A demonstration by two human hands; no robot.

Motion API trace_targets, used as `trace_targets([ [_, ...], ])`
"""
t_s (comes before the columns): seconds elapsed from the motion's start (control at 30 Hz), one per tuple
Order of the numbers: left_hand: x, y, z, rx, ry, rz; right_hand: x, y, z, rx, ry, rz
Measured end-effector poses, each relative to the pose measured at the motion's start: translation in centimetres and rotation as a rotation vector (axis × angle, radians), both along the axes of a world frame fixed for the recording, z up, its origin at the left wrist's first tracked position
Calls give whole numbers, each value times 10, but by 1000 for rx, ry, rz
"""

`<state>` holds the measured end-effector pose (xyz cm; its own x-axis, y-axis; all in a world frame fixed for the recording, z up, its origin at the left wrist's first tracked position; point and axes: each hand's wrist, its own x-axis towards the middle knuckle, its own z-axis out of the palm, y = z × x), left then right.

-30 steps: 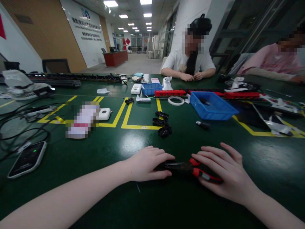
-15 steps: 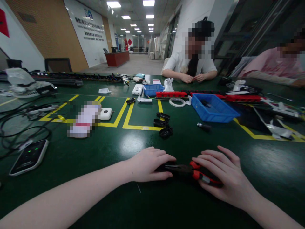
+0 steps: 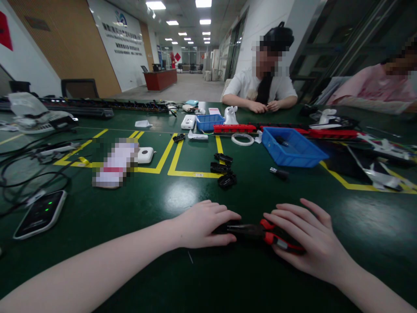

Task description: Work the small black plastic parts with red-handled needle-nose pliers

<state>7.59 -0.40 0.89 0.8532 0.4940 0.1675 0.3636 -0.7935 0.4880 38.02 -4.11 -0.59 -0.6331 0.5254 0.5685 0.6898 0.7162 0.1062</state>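
Red-handled needle-nose pliers [image 3: 249,230] point leftward just above the dark green table. My right hand [image 3: 308,239] is closed around their handles, with the fingers along the far side. The jaws reach to my left hand [image 3: 208,226], whose thumb and fingers curl around a small black part [image 3: 223,229]. Most of that part is hidden by the fingers, so its kind does not show. The plier tips meet it between the thumb and forefinger. Beyond my hands lie several black plastic pieces [image 3: 227,179] and a small black cylinder with a metal end [image 3: 279,174].
A blue bin [image 3: 293,150] stands at right, with a white tape ring [image 3: 243,139] beside it. Phones [image 3: 115,165], a black-screened device [image 3: 41,215] and cables [image 3: 35,176] occupy the left. A person [image 3: 260,87] sits opposite, another [image 3: 374,87] at far right.
My right hand and the pliers' handles have shifted very slightly to the right. The left hand stays in place on the black part.
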Motion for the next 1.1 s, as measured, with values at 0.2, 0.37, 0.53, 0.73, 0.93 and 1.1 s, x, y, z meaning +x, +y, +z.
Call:
trace_targets([
  [0.2, 0, 0, 0, 3, -3, -2, -1, -2, 1, -49, -17, 21],
  [0.37, 0, 1, 0, 3, 5, 4, 0, -1, 1, -71, -39, 69],
  [0.53, 0, 0, 0, 33, 13, 4, 1, 0, 1, -96, -42, 90],
  [0.73, 1, -1, 1, 66, 41, 5, 6, 2, -2, -146, -28, 89],
  [0.93, 1, -1, 1, 75, 46, 4, 7, 2, -3, -168, -19, 80],
  [1.1, 1, -1, 0, 70, 44, 6, 6, 1, -4, -193, -20, 79],
])
